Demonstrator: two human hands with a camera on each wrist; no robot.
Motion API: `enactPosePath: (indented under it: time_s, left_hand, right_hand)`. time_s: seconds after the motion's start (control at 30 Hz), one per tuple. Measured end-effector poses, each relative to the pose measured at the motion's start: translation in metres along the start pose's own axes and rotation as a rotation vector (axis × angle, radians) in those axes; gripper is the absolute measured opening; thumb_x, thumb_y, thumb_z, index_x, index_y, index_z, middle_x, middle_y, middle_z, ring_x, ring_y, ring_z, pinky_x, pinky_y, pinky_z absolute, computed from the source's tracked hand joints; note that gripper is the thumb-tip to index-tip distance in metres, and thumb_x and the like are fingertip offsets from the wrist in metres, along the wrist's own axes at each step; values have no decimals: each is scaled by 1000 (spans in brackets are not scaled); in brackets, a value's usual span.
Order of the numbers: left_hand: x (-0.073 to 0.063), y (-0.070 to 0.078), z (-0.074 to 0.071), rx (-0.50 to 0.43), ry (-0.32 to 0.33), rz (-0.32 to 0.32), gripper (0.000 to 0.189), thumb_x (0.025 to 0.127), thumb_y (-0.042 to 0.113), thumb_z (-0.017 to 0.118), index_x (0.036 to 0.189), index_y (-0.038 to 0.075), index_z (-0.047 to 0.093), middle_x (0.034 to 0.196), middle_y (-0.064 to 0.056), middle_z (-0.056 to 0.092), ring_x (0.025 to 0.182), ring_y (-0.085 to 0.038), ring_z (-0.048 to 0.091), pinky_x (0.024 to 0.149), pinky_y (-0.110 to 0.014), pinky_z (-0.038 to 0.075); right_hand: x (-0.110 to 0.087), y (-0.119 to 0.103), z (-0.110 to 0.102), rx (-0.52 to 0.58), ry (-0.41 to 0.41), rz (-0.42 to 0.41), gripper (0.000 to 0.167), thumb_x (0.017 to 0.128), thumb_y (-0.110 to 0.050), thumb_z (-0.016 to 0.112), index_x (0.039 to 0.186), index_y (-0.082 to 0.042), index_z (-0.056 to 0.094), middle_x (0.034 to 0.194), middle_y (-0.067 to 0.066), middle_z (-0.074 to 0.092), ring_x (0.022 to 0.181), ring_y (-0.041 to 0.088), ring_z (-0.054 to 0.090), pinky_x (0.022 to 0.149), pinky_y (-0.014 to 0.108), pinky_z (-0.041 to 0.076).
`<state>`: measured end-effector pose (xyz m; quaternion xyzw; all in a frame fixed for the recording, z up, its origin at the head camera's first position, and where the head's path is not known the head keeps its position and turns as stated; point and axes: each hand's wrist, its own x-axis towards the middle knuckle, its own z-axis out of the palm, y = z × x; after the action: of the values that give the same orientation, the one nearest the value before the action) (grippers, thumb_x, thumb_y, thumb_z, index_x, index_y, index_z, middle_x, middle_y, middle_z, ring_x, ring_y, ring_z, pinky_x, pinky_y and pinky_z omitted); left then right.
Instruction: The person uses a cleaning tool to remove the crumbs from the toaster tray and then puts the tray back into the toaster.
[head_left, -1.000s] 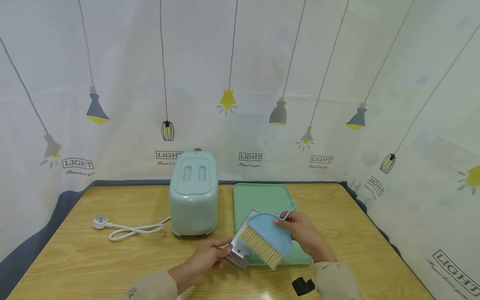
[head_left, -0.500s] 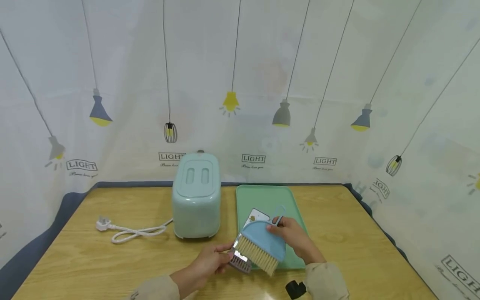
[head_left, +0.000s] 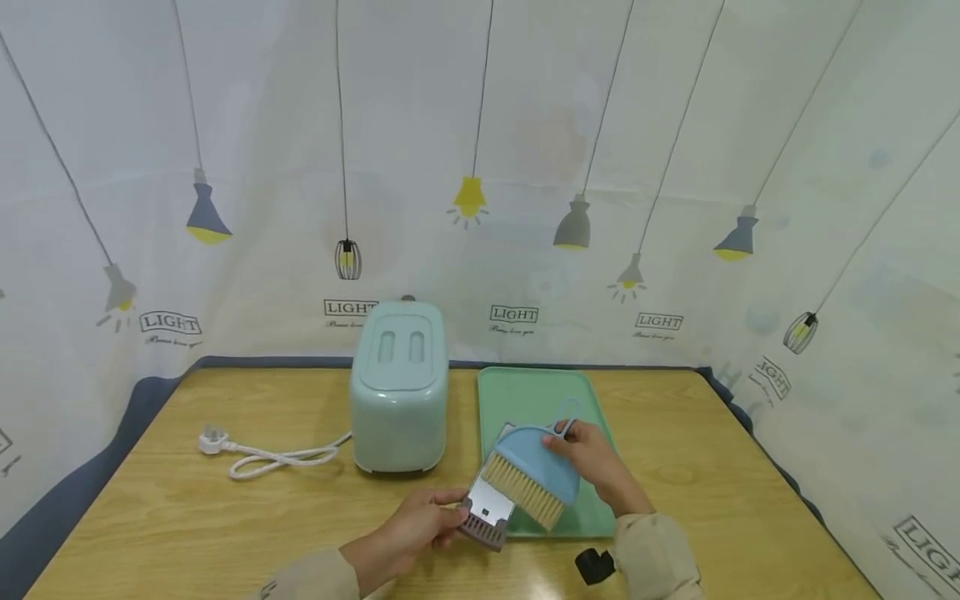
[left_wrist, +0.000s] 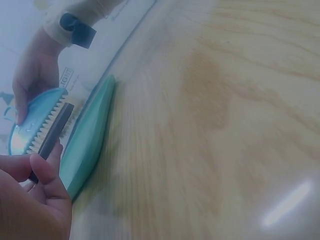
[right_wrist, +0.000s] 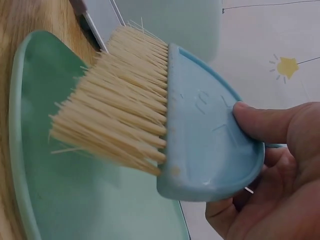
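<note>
My right hand [head_left: 598, 467] grips a small light-blue hand brush [head_left: 542, 463] by its head near the looped handle, thumb on the blue face. The pale bristles [right_wrist: 112, 100] point down and left, over a silver crumb tray [head_left: 489, 503] with a slotted grey-brown end. With thumb and fingers, my left hand [head_left: 420, 527] pinches that slotted end, holding the crumb tray tilted above the front left part of a green tray [head_left: 534, 392]. The brush covers part of the crumb tray. In the left wrist view, the bristles [left_wrist: 50, 122] lie close along its dark edge.
A mint-green toaster [head_left: 399, 425] stands left of the green tray, its lid on top. Its white cord and plug [head_left: 213, 440] lie on the wooden table [head_left: 247, 525]. A black strap piece [head_left: 595, 567] shows beside the right sleeve. A printed curtain hangs behind.
The brush swept down along the crumb tray toward its slotted end, then came back up a little. The left hand keeps its hold on the crumb tray. The head view has shifted slightly.
</note>
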<state>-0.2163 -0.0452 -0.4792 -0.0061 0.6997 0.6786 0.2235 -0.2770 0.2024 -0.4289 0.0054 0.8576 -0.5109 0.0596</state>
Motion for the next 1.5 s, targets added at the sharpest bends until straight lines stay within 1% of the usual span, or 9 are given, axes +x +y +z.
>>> enactPosePath:
  time_s: [0.17, 0.33, 0.43, 0.5, 0.67, 0.9, 1.1, 1.33, 1.5]
  left_hand:
    - [0, -1, -1, -11, -14, -49, 44, 92, 6, 60, 133, -8, 52, 86, -2, 73, 62, -5, 55, 58, -19, 41]
    - [-1, -1, -1, -47, -31, -49, 44, 91, 5, 61, 132, -8, 52, 90, -7, 75, 60, -2, 59, 55, -17, 41]
    - [-2, -1, -1, -50, -25, -52, 45, 90, 6, 62, 132, -9, 52, 90, -8, 75, 60, -2, 59, 54, -16, 41]
    - [-3, 0, -1, -48, -19, -59, 46, 89, 6, 63, 131, -10, 52, 90, -7, 75, 60, -2, 59, 54, -16, 42]
    - [-5, 2, -1, -50, -18, -83, 47, 88, 8, 65, 131, -9, 54, 89, -5, 75, 60, -1, 59, 53, -15, 41]
    - [-6, 2, 0, -65, -26, -102, 48, 89, 8, 64, 132, -8, 53, 93, -7, 75, 62, 0, 61, 53, -15, 41]
    - [-7, 2, 1, -53, -23, -99, 47, 89, 7, 65, 131, -9, 53, 93, -9, 75, 61, 0, 62, 52, -15, 40]
    - [-8, 5, 3, -54, -30, -111, 47, 90, 8, 65, 132, -9, 53, 96, -10, 75, 63, -1, 63, 54, -16, 42]
    - [-10, 6, 2, -79, -34, -115, 49, 89, 7, 66, 133, -8, 52, 93, -8, 75, 62, -2, 63, 54, -15, 44]
  right_hand:
    - [4, 3, 0, -13, 29, -14, 18, 95, -13, 59, 101, 4, 60, 93, 10, 58, 86, 19, 46, 69, 29, 37]
    - [10, 7, -2, -28, 58, -29, 17, 94, -11, 60, 101, 5, 60, 87, 7, 56, 84, 18, 46, 69, 27, 39]
    - [14, 9, -2, -29, 67, -33, 17, 94, -12, 60, 100, 5, 60, 87, 7, 55, 84, 18, 46, 70, 26, 40]
    - [16, 9, -3, -36, 73, -32, 18, 95, -13, 60, 99, 4, 60, 91, 9, 56, 87, 19, 46, 71, 27, 39]
    - [16, 10, -4, -79, 101, -34, 21, 96, -17, 59, 99, 4, 60, 110, 16, 60, 94, 21, 49, 74, 29, 39]
    - [20, 9, -2, -95, 127, -78, 20, 95, -15, 60, 99, 4, 62, 89, 11, 57, 82, 19, 45, 70, 28, 38]
    - [22, 9, -1, -139, 171, -126, 21, 94, -13, 61, 102, 7, 65, 98, 17, 64, 80, 18, 51, 67, 26, 42]
    - [27, 11, 0, -189, 219, -167, 23, 93, -15, 62, 102, 7, 65, 98, 20, 66, 75, 18, 52, 63, 25, 43]
    - [26, 9, 1, -204, 248, -185, 22, 92, -14, 64, 100, 7, 66, 98, 21, 68, 75, 18, 54, 62, 25, 43]
